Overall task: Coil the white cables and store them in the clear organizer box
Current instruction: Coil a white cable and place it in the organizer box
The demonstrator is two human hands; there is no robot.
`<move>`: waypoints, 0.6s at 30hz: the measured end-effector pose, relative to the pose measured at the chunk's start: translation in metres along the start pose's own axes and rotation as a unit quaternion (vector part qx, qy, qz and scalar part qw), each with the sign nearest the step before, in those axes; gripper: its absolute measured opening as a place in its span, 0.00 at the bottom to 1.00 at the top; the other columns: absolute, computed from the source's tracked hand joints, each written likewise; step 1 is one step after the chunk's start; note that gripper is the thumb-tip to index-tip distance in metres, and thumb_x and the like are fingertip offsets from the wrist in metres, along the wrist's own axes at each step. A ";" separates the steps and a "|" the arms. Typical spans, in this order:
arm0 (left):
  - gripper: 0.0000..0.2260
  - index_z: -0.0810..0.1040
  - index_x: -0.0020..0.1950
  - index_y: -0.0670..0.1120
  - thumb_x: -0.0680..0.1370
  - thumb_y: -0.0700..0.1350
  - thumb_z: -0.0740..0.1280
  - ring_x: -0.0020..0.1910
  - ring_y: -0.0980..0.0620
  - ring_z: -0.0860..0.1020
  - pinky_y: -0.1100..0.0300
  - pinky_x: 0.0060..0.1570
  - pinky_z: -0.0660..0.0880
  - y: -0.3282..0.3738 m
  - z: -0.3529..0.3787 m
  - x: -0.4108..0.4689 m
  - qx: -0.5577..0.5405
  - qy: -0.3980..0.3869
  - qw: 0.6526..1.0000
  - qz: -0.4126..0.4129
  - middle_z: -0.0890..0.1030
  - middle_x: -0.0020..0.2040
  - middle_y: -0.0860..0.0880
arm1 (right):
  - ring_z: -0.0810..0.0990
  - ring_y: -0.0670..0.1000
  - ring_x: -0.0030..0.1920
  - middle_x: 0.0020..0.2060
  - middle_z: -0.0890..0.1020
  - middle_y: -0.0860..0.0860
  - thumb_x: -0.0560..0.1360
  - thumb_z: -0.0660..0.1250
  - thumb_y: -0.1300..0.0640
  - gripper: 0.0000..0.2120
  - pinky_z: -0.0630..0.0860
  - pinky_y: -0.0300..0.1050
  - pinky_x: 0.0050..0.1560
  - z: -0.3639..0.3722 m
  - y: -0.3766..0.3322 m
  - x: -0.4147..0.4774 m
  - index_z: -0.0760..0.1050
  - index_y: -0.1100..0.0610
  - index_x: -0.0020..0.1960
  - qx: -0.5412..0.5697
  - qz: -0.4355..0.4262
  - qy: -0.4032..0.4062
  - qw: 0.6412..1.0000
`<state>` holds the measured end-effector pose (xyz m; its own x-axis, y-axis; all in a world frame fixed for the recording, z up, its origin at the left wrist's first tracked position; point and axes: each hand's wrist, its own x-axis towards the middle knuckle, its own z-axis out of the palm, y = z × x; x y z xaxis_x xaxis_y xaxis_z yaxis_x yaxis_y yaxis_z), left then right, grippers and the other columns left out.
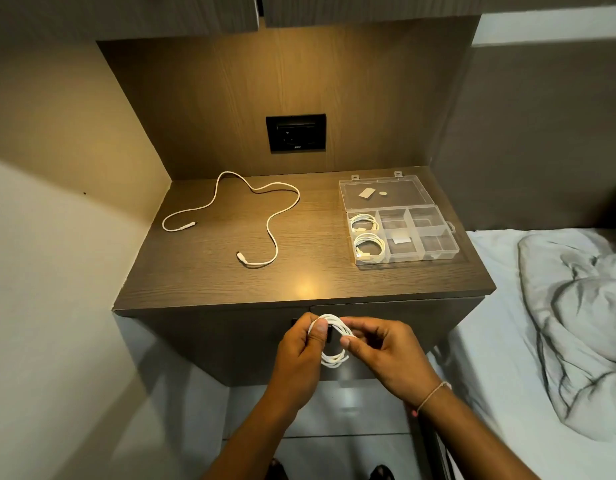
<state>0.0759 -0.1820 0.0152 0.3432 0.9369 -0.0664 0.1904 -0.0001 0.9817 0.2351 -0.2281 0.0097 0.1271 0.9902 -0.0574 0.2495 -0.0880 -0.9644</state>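
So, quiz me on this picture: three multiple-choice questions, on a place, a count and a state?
1. Where does the uncoiled cable lie? A) on the nightstand, left of the organizer box B) inside the box C) on the bed
2. How many coiled cables sit in the box? A) none B) two C) five
3. The box's lid is: A) shut B) open C) missing
Answers: 1 A, it sprawls on the wood; 2 B, in two left compartments; 3 B, it lies flat behind the box.
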 end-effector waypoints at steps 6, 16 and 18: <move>0.11 0.76 0.43 0.47 0.82 0.47 0.59 0.33 0.62 0.76 0.70 0.34 0.71 0.002 -0.003 0.000 0.006 -0.020 1.000 0.010 0.79 0.32 0.60 | 0.85 0.47 0.45 0.45 0.87 0.45 0.78 0.67 0.58 0.09 0.82 0.47 0.47 0.005 0.001 -0.002 0.83 0.48 0.55 -0.013 -0.018 0.035 0.999; 0.12 0.74 0.39 0.52 0.82 0.48 0.58 0.32 0.62 0.74 0.71 0.33 0.70 0.004 -0.002 -0.004 0.012 -0.043 0.999 -0.001 0.76 0.31 0.61 | 0.82 0.55 0.42 0.39 0.84 0.50 0.79 0.60 0.50 0.13 0.79 0.62 0.46 0.008 0.001 -0.002 0.81 0.53 0.47 -0.014 -0.057 0.073 0.996; 0.14 0.74 0.38 0.51 0.82 0.48 0.58 0.31 0.61 0.71 0.70 0.33 0.69 0.005 -0.004 -0.003 0.002 -0.053 0.998 -0.021 0.74 0.30 0.58 | 0.81 0.52 0.47 0.43 0.82 0.49 0.78 0.61 0.51 0.12 0.80 0.58 0.49 0.006 0.003 0.000 0.83 0.53 0.48 -0.035 -0.080 0.090 0.992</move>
<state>0.0723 -0.1840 0.0208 0.4301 0.8938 -0.1268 0.2099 0.0376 0.9770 0.2306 -0.2277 0.0049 0.2475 0.9576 0.1475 0.3460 0.0549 -0.9366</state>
